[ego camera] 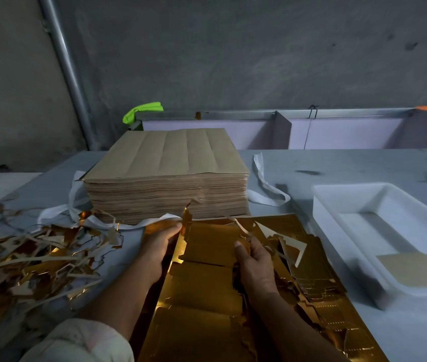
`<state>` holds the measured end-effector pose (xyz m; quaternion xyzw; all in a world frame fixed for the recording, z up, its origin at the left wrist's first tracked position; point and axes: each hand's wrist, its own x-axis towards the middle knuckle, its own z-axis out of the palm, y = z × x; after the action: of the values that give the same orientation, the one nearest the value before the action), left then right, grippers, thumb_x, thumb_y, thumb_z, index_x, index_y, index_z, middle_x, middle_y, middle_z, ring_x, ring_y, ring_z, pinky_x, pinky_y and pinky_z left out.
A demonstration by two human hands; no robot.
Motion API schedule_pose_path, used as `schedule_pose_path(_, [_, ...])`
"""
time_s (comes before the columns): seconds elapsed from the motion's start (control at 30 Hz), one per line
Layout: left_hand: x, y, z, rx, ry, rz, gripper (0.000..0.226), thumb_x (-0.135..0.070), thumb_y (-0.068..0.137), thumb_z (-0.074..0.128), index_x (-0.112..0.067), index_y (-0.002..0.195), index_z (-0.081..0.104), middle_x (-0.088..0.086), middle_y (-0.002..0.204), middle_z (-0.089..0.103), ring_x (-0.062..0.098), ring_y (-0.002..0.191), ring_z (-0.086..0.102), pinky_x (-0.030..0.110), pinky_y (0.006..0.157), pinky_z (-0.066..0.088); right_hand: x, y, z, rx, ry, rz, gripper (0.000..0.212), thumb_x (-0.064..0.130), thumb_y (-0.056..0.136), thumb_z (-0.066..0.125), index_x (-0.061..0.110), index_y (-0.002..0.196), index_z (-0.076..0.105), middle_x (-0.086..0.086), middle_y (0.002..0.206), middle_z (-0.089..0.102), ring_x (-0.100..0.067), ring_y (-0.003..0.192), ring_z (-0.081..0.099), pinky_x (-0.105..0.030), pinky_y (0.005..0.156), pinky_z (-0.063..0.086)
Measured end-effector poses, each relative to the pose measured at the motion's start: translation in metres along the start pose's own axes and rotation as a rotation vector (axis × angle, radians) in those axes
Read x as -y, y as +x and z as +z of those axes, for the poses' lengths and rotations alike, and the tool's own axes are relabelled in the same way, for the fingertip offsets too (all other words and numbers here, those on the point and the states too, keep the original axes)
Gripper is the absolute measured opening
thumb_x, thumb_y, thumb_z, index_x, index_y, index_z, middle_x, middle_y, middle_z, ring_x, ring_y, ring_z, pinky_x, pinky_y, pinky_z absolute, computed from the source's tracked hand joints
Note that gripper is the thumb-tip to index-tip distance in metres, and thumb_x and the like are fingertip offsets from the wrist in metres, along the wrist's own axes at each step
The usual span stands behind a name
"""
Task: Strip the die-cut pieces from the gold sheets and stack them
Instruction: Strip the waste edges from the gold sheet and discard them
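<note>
A heap of gold scraps [32, 259] lies at the left of the table [298, 163], with a tall stack of brown sheets [170, 163] behind. The left hand [158, 246] curls its fingers round the left edge of the gold sheet [207, 283] lying before the person, and the right hand [255, 262] pinches the sheet near its middle. At the right, a white tray [351, 186] holds one tan piece [413, 270].

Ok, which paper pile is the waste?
The tangled heap of gold and tan strips, left of the left hand; the tall brown sheet stack behind is neat, square.
</note>
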<state>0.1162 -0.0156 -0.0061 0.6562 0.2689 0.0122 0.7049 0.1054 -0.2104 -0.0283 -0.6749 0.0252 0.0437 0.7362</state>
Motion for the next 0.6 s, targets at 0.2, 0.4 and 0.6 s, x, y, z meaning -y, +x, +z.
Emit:
schedule_pose_path(0.2, [0.000, -0.015, -0.002, 0.123, 0.113, 0.075, 0.055, -0.043, 0.066, 0.066, -0.016, 0.115, 0.064, 0.016, 0.135, 0.056, 0.035, 0.126, 0.049, 0.055, 0.113, 0.028, -0.001, 0.000, 0.000, -0.029, 0.013, -0.025, 0.017, 0.030, 0.102, 0.048, 0.022, 0.110, 0.062, -0.008, 0.109, 0.068, -0.028, 0.106, 0.064, -0.054, 0.098, 0.051])
schedule_pose_path(0.4, [0.006, -0.014, -0.009, 0.169, 0.267, 0.138, 0.013, -0.018, 0.088, 0.055, -0.013, 0.095, 0.065, 0.014, 0.109, 0.065, 0.030, 0.103, 0.058, 0.041, 0.091, 0.041, -0.002, 0.000, -0.001, -0.031, 0.018, -0.043, 0.016, 0.030, 0.103, 0.046, 0.023, 0.104, 0.060, -0.005, 0.102, 0.069, -0.021, 0.094, 0.067, -0.042, 0.085, 0.057])
schedule_pose_path(0.6, [0.014, -0.003, -0.008, 0.086, 0.349, 0.158, 0.019, -0.012, 0.098, 0.047, -0.014, 0.095, 0.065, 0.011, 0.102, 0.063, 0.029, 0.101, 0.056, 0.046, 0.097, 0.040, -0.002, 0.000, -0.001, -0.030, 0.024, -0.041, 0.017, 0.030, 0.102, 0.047, 0.019, 0.102, 0.060, -0.008, 0.101, 0.069, -0.027, 0.095, 0.068, -0.047, 0.087, 0.058])
